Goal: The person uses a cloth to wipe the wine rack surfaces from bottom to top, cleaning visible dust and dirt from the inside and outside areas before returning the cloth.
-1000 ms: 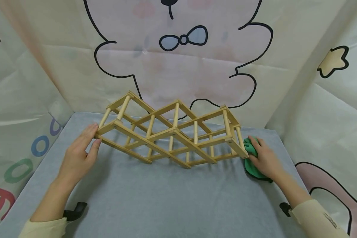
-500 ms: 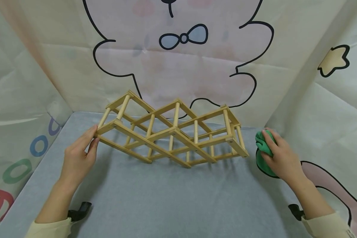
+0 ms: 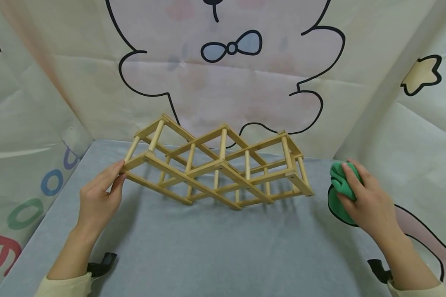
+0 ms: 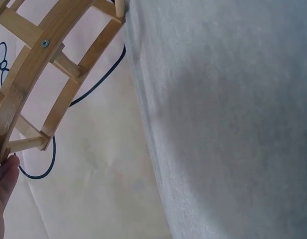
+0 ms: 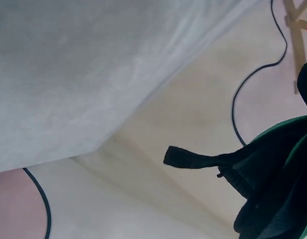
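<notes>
left hand (image 3: pixel 99 202) pinches left end of rack (image 3: pixel 221 165) | right hand (image 3: pixel 372 206) grips cloth (image 3: pixel 340 183), apart from rack | step, seemingly: steadying rack | next calls for a firm left pinch

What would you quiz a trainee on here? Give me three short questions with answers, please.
1. Multiple choice: what does the right grip hold? (a) a cup; (b) a green fabric bundle; (c) a spoon.
2. True or false: the left grip touches the wooden rack.
3. What colour is the covered tabletop?

Key: 1. b; 2. true, at one end; 3. blue-grey.
</notes>
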A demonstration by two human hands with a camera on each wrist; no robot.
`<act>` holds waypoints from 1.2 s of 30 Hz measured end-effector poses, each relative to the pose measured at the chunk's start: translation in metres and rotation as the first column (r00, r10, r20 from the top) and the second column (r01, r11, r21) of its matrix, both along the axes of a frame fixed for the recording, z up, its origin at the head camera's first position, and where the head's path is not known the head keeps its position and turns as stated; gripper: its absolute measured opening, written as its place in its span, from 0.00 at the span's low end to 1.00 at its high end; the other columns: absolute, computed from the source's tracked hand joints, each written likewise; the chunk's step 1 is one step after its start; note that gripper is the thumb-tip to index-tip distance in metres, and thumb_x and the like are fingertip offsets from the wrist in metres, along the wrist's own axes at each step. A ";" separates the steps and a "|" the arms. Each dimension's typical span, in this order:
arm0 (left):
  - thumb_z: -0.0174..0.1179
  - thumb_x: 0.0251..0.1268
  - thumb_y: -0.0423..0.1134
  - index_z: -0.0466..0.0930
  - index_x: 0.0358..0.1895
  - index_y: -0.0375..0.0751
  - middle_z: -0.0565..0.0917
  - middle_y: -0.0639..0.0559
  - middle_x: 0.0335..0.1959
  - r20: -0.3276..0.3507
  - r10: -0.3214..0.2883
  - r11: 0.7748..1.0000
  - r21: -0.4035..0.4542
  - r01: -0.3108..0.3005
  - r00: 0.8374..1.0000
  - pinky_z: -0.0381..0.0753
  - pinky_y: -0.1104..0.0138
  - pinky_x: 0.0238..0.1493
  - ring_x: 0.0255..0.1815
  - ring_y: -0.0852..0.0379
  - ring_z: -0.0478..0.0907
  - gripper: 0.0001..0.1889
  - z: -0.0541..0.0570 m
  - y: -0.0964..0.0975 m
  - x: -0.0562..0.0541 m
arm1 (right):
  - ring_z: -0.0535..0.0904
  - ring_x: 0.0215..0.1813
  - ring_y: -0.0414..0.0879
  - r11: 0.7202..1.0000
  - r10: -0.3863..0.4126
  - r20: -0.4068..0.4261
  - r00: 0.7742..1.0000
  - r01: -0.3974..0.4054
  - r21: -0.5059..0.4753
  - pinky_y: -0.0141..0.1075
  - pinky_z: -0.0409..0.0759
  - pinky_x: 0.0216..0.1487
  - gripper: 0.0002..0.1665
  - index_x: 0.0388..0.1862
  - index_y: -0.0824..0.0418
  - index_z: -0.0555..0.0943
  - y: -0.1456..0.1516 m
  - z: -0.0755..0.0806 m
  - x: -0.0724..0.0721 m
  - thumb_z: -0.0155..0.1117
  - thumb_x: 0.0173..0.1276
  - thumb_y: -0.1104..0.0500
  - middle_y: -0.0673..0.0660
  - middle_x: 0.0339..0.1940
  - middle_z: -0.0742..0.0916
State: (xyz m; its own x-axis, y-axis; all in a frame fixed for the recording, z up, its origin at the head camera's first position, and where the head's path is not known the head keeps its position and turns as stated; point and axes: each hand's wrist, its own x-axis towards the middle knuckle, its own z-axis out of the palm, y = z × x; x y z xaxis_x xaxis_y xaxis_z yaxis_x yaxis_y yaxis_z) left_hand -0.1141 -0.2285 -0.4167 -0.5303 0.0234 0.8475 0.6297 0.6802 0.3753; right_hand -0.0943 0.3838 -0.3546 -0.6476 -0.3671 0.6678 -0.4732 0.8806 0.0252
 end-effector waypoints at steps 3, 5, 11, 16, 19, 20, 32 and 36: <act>0.70 0.45 0.09 0.86 0.54 0.23 0.89 0.33 0.49 -0.011 -0.006 1.000 0.017 0.006 1.000 0.75 0.79 0.64 0.63 0.74 0.77 0.27 0.000 0.000 0.001 | 0.80 0.55 0.73 1.000 0.018 -0.033 0.999 -0.018 -0.002 0.68 0.81 0.34 0.41 0.68 0.68 0.80 -0.003 0.004 0.003 0.42 0.84 0.35 0.68 0.70 0.80; 0.71 0.44 0.10 0.87 0.52 0.23 0.89 0.32 0.48 -0.017 -0.011 1.000 0.029 0.011 1.000 0.77 0.78 0.64 0.59 0.67 0.82 0.26 0.000 -0.001 0.002 | 0.81 0.54 0.73 0.999 0.037 -0.057 0.998 -0.037 0.003 0.67 0.81 0.35 0.40 0.66 0.70 0.80 -0.005 0.006 0.004 0.43 0.84 0.37 0.70 0.68 0.80; 0.66 0.65 0.31 0.88 0.48 0.21 0.88 0.28 0.43 -0.047 -0.073 0.994 0.075 0.076 0.996 0.78 0.79 0.61 0.55 0.69 0.83 0.14 0.003 -0.001 0.004 | 0.81 0.50 0.74 0.997 0.082 -0.089 0.993 -0.081 0.016 0.64 0.79 0.35 0.38 0.62 0.72 0.82 -0.015 0.011 0.009 0.43 0.85 0.39 0.71 0.67 0.81; 0.61 0.76 0.49 0.88 0.44 0.20 0.88 0.27 0.39 -0.094 -0.094 0.991 0.084 0.102 0.991 0.78 0.80 0.59 0.51 0.71 0.83 0.26 0.007 0.002 0.005 | 0.80 0.49 0.75 0.995 0.096 -0.080 0.992 -0.094 0.028 0.66 0.81 0.34 0.38 0.65 0.73 0.79 -0.024 0.014 0.015 0.42 0.87 0.40 0.72 0.67 0.80; 0.61 0.77 0.48 0.88 0.44 0.22 0.88 0.28 0.38 -0.114 -0.084 0.994 0.059 0.091 0.990 0.78 0.80 0.59 0.42 0.54 0.88 0.25 0.007 0.002 0.005 | 0.80 0.51 0.74 0.997 0.071 -0.047 0.996 -0.069 0.033 0.67 0.82 0.36 0.41 0.72 0.73 0.73 -0.030 0.017 0.022 0.40 0.87 0.38 0.74 0.67 0.79; 0.61 0.77 0.48 0.88 0.44 0.22 0.89 0.29 0.38 -0.121 -0.081 0.995 0.049 0.087 0.989 0.78 0.80 0.60 0.39 0.47 0.88 0.24 0.006 0.002 0.005 | 0.80 0.52 0.74 0.998 0.057 -0.031 0.998 -0.056 0.030 0.68 0.82 0.36 0.42 0.73 0.73 0.71 -0.032 0.018 0.025 0.39 0.87 0.37 0.74 0.67 0.79; 0.61 0.72 0.37 0.88 0.47 0.23 0.89 0.29 0.40 -0.243 -0.045 0.998 -0.050 0.034 0.969 0.74 0.80 0.64 0.33 0.30 0.84 0.16 0.003 0.002 0.003 | 0.80 0.51 0.71 0.999 0.023 0.124 0.992 -0.027 0.033 0.63 0.84 0.35 0.32 0.68 0.72 0.73 -0.056 0.024 0.042 0.65 0.77 0.52 0.69 0.68 0.80; 0.61 0.72 0.36 0.88 0.46 0.22 0.88 0.29 0.39 -0.263 -0.048 0.998 -0.059 0.033 0.964 0.73 0.80 0.64 0.32 0.29 0.84 0.16 0.005 0.004 0.003 | 0.82 0.44 0.70 0.973 0.228 -0.088 0.970 -0.225 0.049 0.36 0.80 0.62 0.35 0.64 0.75 0.76 -0.063 0.015 0.037 0.45 0.86 0.43 0.71 0.62 0.83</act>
